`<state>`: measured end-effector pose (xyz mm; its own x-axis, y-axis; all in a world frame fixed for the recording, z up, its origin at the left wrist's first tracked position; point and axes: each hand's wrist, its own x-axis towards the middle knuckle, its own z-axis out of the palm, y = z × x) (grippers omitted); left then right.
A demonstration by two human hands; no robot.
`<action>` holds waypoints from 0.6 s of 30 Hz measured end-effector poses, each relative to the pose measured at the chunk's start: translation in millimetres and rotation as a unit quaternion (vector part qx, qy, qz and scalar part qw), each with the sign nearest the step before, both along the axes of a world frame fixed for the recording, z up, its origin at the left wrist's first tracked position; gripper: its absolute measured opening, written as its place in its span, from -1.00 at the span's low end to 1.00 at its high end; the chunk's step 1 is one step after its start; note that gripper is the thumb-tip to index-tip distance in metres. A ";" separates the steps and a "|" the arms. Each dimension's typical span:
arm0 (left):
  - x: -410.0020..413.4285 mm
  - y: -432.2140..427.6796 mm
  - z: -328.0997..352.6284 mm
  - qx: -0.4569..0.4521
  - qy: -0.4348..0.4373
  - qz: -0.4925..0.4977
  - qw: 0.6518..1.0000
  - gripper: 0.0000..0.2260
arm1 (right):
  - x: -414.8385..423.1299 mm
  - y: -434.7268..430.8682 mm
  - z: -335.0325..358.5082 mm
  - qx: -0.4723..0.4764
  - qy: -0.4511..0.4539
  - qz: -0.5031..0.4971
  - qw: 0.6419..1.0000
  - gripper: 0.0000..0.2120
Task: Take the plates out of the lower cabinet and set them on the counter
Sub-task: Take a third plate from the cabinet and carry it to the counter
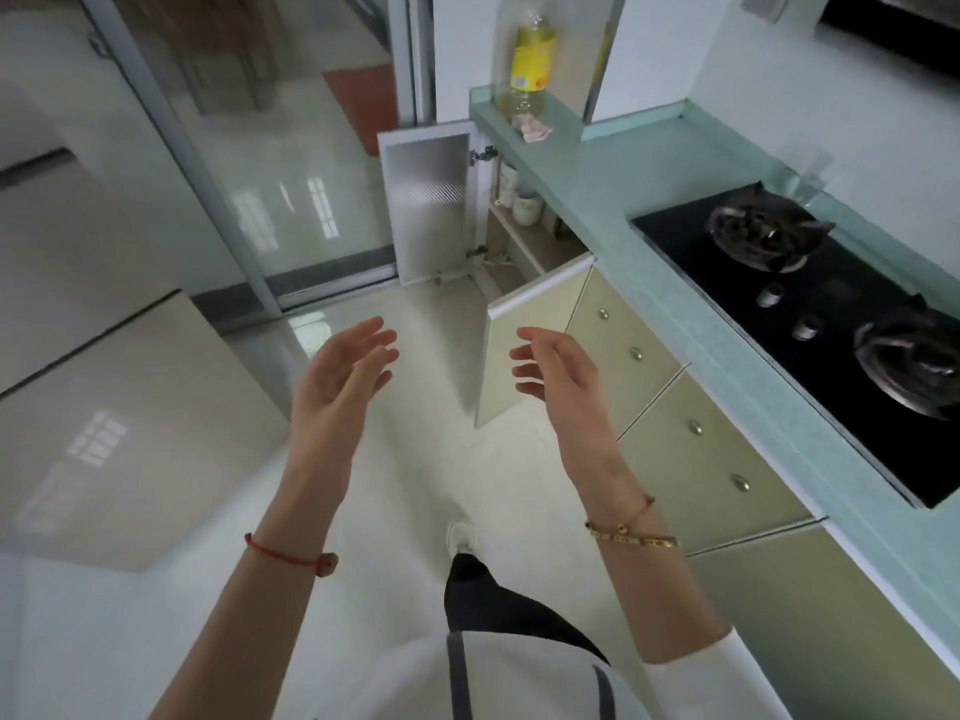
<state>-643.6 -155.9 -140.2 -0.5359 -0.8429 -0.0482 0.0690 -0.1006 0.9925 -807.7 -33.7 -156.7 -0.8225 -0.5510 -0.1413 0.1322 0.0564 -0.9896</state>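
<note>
Left hand (343, 368) and right hand (553, 374): each grip wide, empty. The open cabinet (524, 246) lies at one o'clock, nearer the right hand; plates hidden.

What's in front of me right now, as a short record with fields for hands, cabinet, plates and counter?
left hand: open, fingers relaxed, holding nothing
right hand: open, holding nothing
lower cabinet: doors swung open, ahead of the hands
cabinet contents: mugs on the upper shelf
plates: none visible from this angle
counter: bottle with a yellow label at the far end; no plates on it
gas hob: set into the counter, on the right
</note>
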 end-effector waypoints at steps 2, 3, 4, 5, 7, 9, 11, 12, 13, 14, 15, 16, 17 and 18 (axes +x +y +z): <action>-22.8 -29.1 4.5 -0.002 0.002 0.015 1.000 -0.72 | -25.7 -33.7 1.6 0.001 0.007 0.014 1.000 -0.78; -34.9 -43.8 7.2 -0.002 0.001 0.022 1.000 -0.72 | -39.1 -50.5 3.6 0.004 0.012 0.022 1.000 -0.78; -46.5 -57.8 9.4 -0.003 0.001 0.028 1.000 -0.72 | -52.2 -67.0 5.5 0.007 0.017 0.031 0.999 -0.78; -57.6 -71.8 11.4 -0.006 0.000 0.033 0.999 -0.72 | -65.2 -83.3 7.4 0.008 0.022 0.041 0.999 -0.79; -77.7 -97.2 15.6 -0.011 0.003 0.045 0.999 -0.72 | -88.5 -114.1 11.2 0.011 0.030 0.059 0.998 -0.80; -94.9 -122.2 18.8 -0.010 0.003 0.059 0.998 -0.73 | -109.5 -144.5 13.6 0.014 0.031 0.075 0.997 -0.81; -108.9 -145.0 20.8 -0.007 0.001 0.068 0.998 -0.74 | -126.3 -172.2 14.7 0.015 0.027 0.085 0.996 -0.80; -115.8 -157.0 20.0 -0.007 -0.002 0.071 0.997 -0.75 | -134.0 -186.1 14.2 0.016 0.028 0.088 0.996 -0.79; -121.5 -168.0 19.3 -0.007 -0.003 0.075 0.997 -0.75 | -140.4 -197.8 13.9 0.017 0.030 0.090 0.995 -0.78; -127.9 -181.7 17.8 -0.005 -0.005 0.079 0.997 -0.75 | -147.1 -211.6 12.9 0.019 0.032 0.090 0.995 -0.78; -134.0 -195.9 16.1 -0.003 -0.008 0.082 0.997 -0.75 | -153.4 -225.2 11.2 0.022 0.031 0.090 0.995 -0.78; -140.1 -210.1 13.9 -0.002 -0.010 0.085 0.996 -0.75 | -159.4 -238.6 9.1 0.026 0.032 0.090 0.995 -0.78; -146.6 -225.9 11.0 -0.002 -0.013 0.087 0.996 -0.75 | -165.5 -252.9 6.1 0.031 0.032 0.090 0.995 -0.78; -153.3 -242.3 7.3 -0.001 -0.015 0.088 0.996 -0.76 | -172.1 -267.5 3.4 0.036 0.032 0.090 0.995 -0.79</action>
